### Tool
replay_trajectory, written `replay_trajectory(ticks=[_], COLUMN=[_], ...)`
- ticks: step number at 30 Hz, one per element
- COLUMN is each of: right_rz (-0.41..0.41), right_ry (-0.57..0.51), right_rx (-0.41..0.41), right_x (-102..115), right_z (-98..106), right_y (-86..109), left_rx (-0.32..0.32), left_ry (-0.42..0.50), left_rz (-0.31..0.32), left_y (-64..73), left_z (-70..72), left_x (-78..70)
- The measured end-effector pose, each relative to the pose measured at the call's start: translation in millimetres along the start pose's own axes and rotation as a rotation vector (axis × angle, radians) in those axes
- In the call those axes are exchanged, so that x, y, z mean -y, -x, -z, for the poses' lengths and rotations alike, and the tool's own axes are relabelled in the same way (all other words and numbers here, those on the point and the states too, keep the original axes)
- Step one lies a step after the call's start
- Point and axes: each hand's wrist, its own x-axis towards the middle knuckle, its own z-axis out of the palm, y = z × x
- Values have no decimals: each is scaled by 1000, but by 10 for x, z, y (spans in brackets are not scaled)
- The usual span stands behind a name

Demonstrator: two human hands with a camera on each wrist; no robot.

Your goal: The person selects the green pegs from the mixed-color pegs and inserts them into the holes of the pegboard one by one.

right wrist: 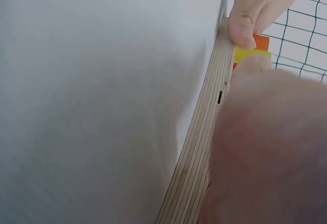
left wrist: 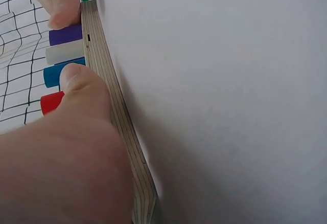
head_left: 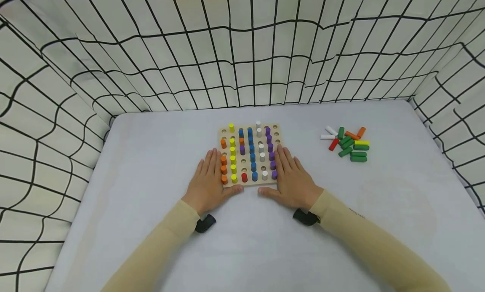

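Note:
A square wooden pegboard point(head_left: 250, 184) lies between both hands, its pegs mostly in colour columns: orange point(head_left: 224, 170), yellow point(head_left: 233, 159), blue point(head_left: 252, 158), white point(head_left: 262, 157) and purple point(head_left: 271, 156). One red peg point(head_left: 244, 178) stands in the front row. My left hand point(head_left: 206, 183) lies along the board's left side with straight fingers, its thumb at the front edge. On the opposite side, my right hand point(head_left: 294, 183) touches the board with straight fingers, thumb pointing inward. Both wrist views show the layered board edge point(left wrist: 110, 65) close up.
Loose pegs lie in a pile to the right of the board, several green point(head_left: 345, 152), plus orange point(head_left: 351, 135), white point(head_left: 327, 137), red point(head_left: 334, 144) and yellow point(head_left: 361, 143). Black netting point(head_left: 242, 64) surrounds the white table point(head_left: 151, 157) at the back and sides.

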Motion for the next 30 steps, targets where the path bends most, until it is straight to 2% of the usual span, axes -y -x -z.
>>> replay_trajectory(ticks=[10, 16, 26, 30], right_rz=[41, 33, 25, 42], right_ry=[66, 94, 89, 33], right_rx=[-59, -75, -72, -50], right_x=[29, 49, 96, 59], right_z=[-59, -100, -171, -170], right_y=[209, 293, 480, 501], left_rx=[-14, -17, -19, -9], left_ry=[6, -2, 25, 53], left_rz=[-17, -33, -72, -65], left_y=[150, 226, 366, 385], left_z=[-92, -107, -166, -197], left_x=[-64, -98, -116, -102])
